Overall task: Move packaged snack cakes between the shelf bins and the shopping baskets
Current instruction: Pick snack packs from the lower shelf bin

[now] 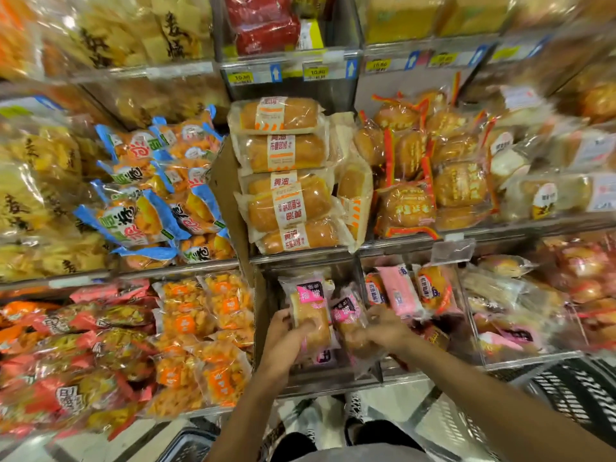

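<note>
Both hands reach into a low clear shelf bin (pixel 333 378) at the centre. My left hand (pixel 283 338) grips a pink-labelled snack cake pack (pixel 311 311), thumb across its front. My right hand (pixel 383 328) holds a second pink-labelled pack (pixel 348 315) just to the right of the first. More packs of the same kind lie under them in the bin. A black shopping basket (pixel 580 391) stands at the lower right, and a dark basket rim (pixel 190 445) shows at the bottom left of centre.
A bin of butter bread packs (pixel 286 181) sits right above. Pink and orange cake packs (pixel 410 291) fill the bin to the right, orange snack bags (pixel 200 328) the one to the left. Shelf edges and price tags (pixel 243 77) run across. My shoes (pixel 353 411) stand on the pale floor below.
</note>
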